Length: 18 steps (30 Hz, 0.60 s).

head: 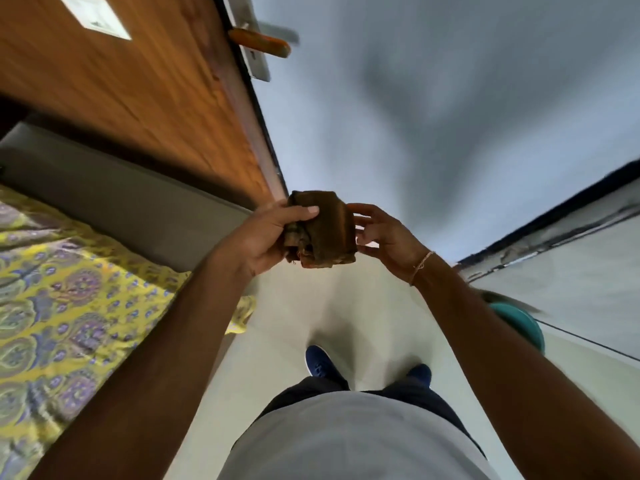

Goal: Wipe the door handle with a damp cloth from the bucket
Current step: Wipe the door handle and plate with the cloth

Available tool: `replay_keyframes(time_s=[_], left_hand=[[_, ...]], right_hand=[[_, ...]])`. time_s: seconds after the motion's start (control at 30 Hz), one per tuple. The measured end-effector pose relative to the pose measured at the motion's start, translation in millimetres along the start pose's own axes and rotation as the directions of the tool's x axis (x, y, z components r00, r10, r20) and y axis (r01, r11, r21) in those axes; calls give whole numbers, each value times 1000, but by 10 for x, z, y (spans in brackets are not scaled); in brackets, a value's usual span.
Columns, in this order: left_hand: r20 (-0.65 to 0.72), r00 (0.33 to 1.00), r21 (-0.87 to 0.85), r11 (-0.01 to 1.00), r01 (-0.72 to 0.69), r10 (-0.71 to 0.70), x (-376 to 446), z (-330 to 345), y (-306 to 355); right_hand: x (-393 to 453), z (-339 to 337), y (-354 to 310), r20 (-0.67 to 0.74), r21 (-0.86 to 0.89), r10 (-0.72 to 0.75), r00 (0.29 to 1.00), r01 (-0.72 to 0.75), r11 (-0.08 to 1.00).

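Holding folded brown cloth (323,230) in front of chest: left hand (266,233) closed on it, thumb pressed over top; right hand (384,237) open, fingertips just touching cloth's far side. Door handle (261,43) seen up ahead on wooden door (121,98), well apart from cloth. Bucket (519,327) partly visible by right arm. Judged step: cloth to be folded into firm pad, then carried to handle; whole lever to be wrapped and rubbed along length.

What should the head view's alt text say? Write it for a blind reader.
A person's left hand grips a folded brown cloth at chest height while the right hand touches its far side. An orange door handle on a wooden door lies ahead, untouched.
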<state>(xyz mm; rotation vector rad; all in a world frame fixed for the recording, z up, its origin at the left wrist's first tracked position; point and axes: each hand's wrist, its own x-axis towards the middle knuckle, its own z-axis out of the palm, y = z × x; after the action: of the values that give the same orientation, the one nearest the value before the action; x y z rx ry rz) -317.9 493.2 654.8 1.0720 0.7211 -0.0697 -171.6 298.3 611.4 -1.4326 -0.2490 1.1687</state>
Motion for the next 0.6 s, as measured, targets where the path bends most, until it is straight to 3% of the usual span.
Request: replay_keyframes(time_s=[0.1,0.2,0.33,0.47,0.6], left_hand=[[19,999,9,999,-30,30,-83,-227,344],[35,999,-7,999,-34,34,-106,-490,611],[-2,1000,-168,986,-20,20,-19,-991,838],[-69,998,-227,974,-20,4,122,-1390,969],[-128,992,-280,960,-24,-12,341,-1773,1133]], right_hand=[[255,411,-139,5,-60,-82,997,82,995],[496,649,-278,-4,12,-61,998,62,998],[822,906,-486,178,134,4,984,-28,991],[1247,1116,-732,163,236,-61,985,21,972],[1824,1348,-915,287,176,-78,955,28,984]])
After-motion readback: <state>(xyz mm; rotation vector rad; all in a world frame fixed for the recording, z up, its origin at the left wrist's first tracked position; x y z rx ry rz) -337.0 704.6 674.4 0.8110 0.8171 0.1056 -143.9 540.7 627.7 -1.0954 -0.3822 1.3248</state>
